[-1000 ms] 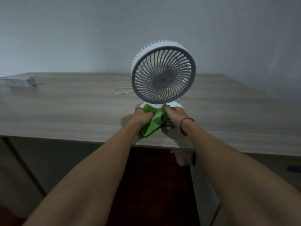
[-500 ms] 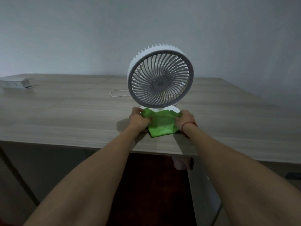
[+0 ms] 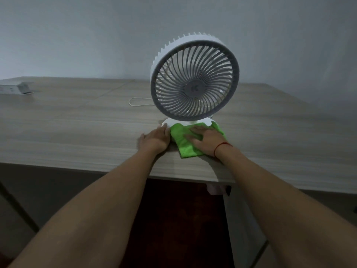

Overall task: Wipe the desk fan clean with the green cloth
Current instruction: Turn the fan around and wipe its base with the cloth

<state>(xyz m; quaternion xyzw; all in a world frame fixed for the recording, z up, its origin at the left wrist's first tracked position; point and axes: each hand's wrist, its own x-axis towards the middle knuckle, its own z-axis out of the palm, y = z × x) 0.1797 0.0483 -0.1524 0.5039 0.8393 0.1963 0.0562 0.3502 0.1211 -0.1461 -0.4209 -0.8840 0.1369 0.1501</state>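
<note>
A white desk fan (image 3: 195, 78) with a grey round grille stands upright on the wooden desk (image 3: 77, 132), facing me. The green cloth (image 3: 181, 141) lies spread flat over the front of the fan's round base and onto the desk. My right hand (image 3: 205, 139), with a red string at the wrist, lies flat on the cloth with its fingers straight. My left hand (image 3: 154, 139) rests flat on the desk at the cloth's left edge, fingertips touching the base.
A white cable (image 3: 139, 102) loops on the desk behind the fan, to its left. A white box-like object (image 3: 16, 88) sits at the far left. The wall rises close behind the desk. The desk's front edge runs just below my wrists.
The cloth was bunched between both hands, then stretched out; now it lies flat. Both hands have let go and flattened, the right on top of the cloth, the left beside it.
</note>
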